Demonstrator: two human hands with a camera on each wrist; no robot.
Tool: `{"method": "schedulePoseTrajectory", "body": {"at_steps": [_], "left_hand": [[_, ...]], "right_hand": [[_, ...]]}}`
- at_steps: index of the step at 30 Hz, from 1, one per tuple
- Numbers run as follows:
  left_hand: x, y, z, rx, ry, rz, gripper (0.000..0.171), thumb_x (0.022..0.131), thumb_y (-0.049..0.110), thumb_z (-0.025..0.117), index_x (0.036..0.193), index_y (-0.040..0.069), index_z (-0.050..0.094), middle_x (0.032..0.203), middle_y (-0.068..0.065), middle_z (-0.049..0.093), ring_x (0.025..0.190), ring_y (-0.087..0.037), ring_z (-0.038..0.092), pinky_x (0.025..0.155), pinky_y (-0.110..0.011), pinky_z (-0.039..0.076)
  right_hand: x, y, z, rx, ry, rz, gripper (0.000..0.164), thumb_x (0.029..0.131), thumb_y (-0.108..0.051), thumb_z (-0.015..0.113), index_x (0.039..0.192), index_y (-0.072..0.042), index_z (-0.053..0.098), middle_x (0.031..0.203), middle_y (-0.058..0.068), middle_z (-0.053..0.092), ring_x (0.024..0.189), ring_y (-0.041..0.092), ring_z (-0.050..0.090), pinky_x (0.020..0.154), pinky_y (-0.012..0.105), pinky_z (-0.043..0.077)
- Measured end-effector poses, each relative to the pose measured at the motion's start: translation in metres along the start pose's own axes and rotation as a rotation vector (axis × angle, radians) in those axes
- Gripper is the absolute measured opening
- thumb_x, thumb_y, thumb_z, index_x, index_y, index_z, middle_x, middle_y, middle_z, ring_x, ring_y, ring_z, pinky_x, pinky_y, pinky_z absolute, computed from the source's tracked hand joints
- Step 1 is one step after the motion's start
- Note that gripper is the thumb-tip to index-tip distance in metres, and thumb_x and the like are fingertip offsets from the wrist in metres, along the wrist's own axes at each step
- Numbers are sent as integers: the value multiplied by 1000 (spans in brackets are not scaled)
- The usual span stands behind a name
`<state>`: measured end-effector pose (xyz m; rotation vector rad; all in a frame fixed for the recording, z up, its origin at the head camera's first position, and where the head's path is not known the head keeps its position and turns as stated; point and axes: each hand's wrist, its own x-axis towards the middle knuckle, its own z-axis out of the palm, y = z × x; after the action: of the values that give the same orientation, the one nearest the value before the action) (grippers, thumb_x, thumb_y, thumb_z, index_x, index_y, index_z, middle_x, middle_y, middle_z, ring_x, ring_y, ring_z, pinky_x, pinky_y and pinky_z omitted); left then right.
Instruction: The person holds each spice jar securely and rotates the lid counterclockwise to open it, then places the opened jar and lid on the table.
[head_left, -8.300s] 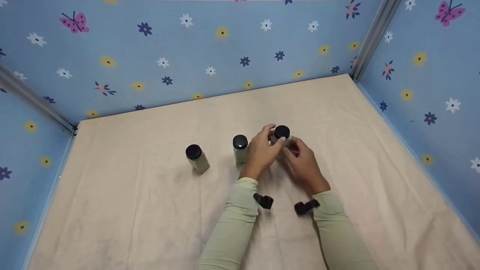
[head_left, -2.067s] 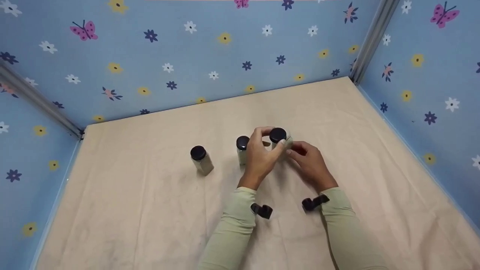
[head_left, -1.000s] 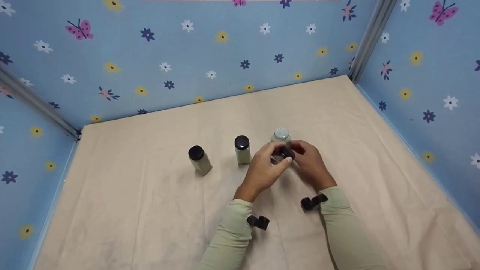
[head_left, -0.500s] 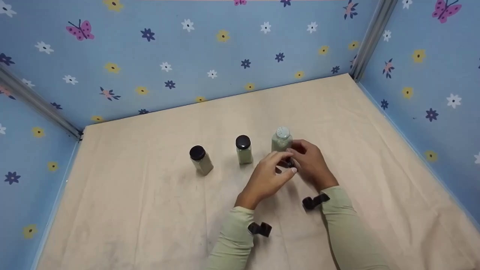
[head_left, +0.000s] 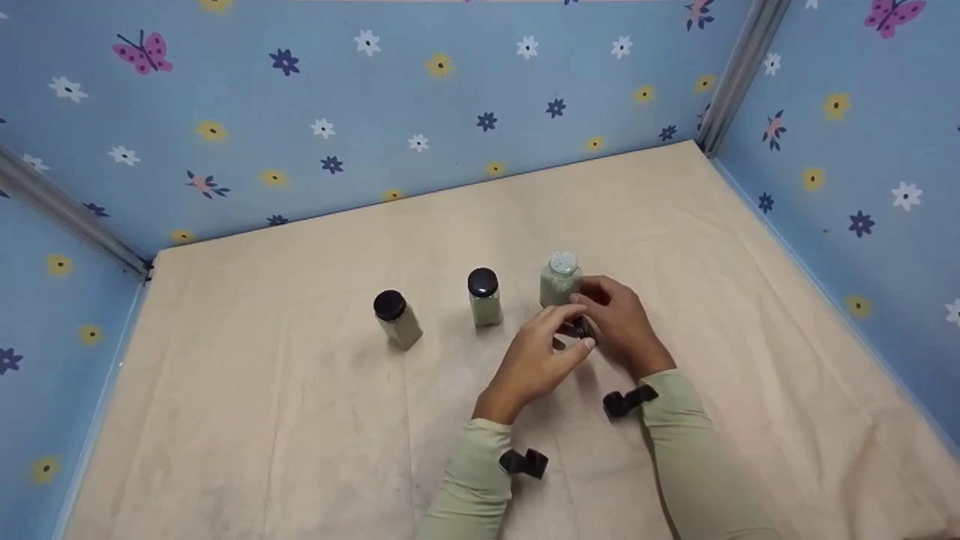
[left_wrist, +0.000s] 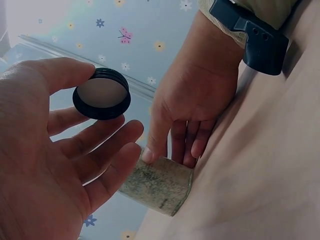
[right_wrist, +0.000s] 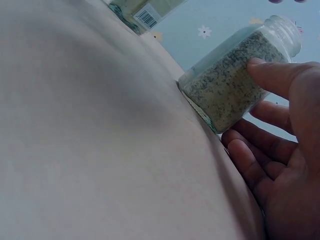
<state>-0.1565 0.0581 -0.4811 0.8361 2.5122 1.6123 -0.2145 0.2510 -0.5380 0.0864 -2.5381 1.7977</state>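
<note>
In the head view, my left hand [head_left: 529, 366] holds a black screw cap [left_wrist: 120, 107] between thumb and fingertips. The cap's pale inside faces the left wrist camera. Just behind it, an uncapped spice jar [head_left: 561, 286] stands upright on the cloth, its perforated shaker top showing. Green-flecked, grainy contents fill the jar [right_wrist: 227, 82], seen through its clear square sides in the right wrist view. My right hand [head_left: 628, 326] grips this jar low on its right side, thumb against one face and fingers around the other side.
To the left stand two more square jars with black caps on: a middle jar [head_left: 486, 306] and a far-left jar [head_left: 401, 328]. A beige cloth [head_left: 300, 390] covers the table. Blue flowered panels [head_left: 420, 82] wall in the back and sides.
The black cap has come off the right jar in my left hand, which has drawn back toward me, baring the shaker top. My right hand stays at the jar.
</note>
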Motion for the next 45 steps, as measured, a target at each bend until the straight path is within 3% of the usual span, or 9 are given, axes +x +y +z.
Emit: {"method": "schedulePoseTrajectory", "body": {"at_steps": [7, 11, 17, 21, 24, 32, 39, 45], "left_hand": [[-3, -3, 5, -19, 7, 7, 43, 95, 27, 66, 134, 10, 60, 123, -3, 61, 107, -20, 62, 84, -37, 56], [-5, -8, 7, -29, 1, -22, 43, 95, 28, 67, 134, 10, 60, 120, 0, 61, 104, -16, 64, 85, -37, 56], [-6, -13, 9, -33, -61, -86, 43, 94, 25, 68, 133, 8, 57, 121, 1, 63, 103, -13, 65, 89, -35, 55], [-8, -13, 11, 71, -109, -98, 39, 93, 26, 69, 127, 10, 58, 120, 2, 63, 103, -15, 66, 87, -29, 53], [-8, -15, 12, 171, -129, -69, 37, 92, 28, 69, 124, 12, 61, 117, 5, 62, 103, -15, 64, 86, -26, 51], [-7, -21, 17, 338, -144, -29, 38, 93, 29, 68, 127, 14, 64, 124, 1, 60, 106, -13, 59, 92, -30, 50], [-9, -22, 21, 413, -160, 12, 41, 89, 26, 73, 129, 15, 67, 116, -2, 59, 97, -16, 61, 85, -30, 51], [-12, -22, 23, 483, -164, 56, 39, 88, 26, 76, 125, 18, 68, 111, 2, 61, 100, -13, 60, 86, -28, 50]], "right_hand": [[1, -3, 0, -7, -3, -3, 39, 94, -34, 71, 122, -8, 67, 115, 7, 67, 106, 22, 61, 92, 38, 49], [0, -2, -2, -26, -11, -6, 41, 94, -34, 71, 124, -7, 66, 115, 8, 67, 105, 22, 62, 91, 37, 50], [0, -1, -3, -24, -36, 2, 42, 95, -33, 70, 126, -5, 64, 118, 11, 66, 108, 24, 60, 94, 40, 49], [0, -1, -5, -51, -63, 9, 43, 96, -33, 69, 128, -6, 63, 122, 10, 64, 112, 24, 59, 98, 41, 48], [0, -3, -7, -63, -65, 5, 43, 96, -32, 69, 129, -6, 63, 124, 10, 64, 115, 25, 59, 100, 43, 47], [0, -7, -7, -106, -73, -10, 44, 96, -34, 68, 130, -5, 63, 126, 11, 64, 116, 25, 59, 101, 44, 46], [1, -8, -6, -121, -66, -34, 41, 97, -30, 68, 129, -5, 63, 123, 11, 65, 114, 25, 60, 99, 43, 47], [1, -6, -7, -121, -59, -48, 40, 97, -31, 69, 128, -5, 64, 122, 10, 66, 112, 24, 61, 98, 42, 47]]}}
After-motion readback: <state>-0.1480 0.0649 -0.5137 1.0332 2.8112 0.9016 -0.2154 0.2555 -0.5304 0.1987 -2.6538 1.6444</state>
